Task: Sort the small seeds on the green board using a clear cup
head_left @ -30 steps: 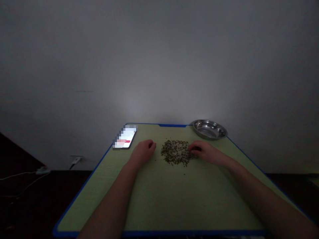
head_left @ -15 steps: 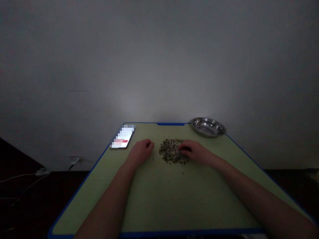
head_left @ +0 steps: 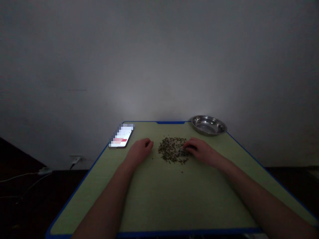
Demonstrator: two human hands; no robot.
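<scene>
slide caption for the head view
Right hand at a spread of dark grains, left hand apart, metal bowl behind.

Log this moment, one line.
left hand: curled, left of grain pile; right hand: at pile's right edge; bowl: far right corner; phone: far left

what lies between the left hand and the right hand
In the head view, a spread of small grains lies there, its edge at the right hand; a strip of green table separates it from the left hand.
</scene>
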